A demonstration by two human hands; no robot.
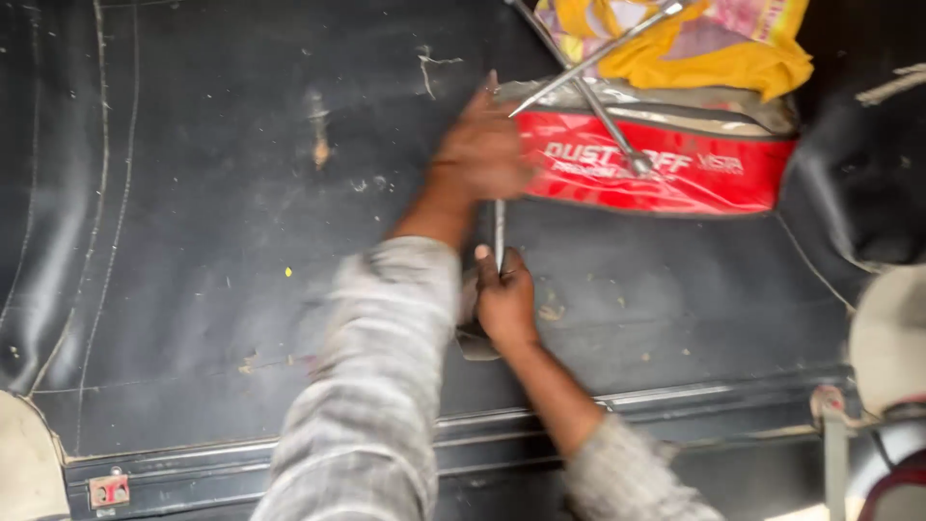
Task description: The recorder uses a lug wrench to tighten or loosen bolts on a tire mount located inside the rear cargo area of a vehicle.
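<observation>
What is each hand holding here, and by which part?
The right hand grips a thin metal rod near its lower end. The left hand is blurred beside the red pouch; its hold cannot be told.

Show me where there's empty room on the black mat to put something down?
The widest bare stretch of black mat lies left of the left hand and its checked sleeve. Another patch lies below the red bag, right of the right hand. It's crowded top right: bag, cross wrench, yellow cloth.
</observation>
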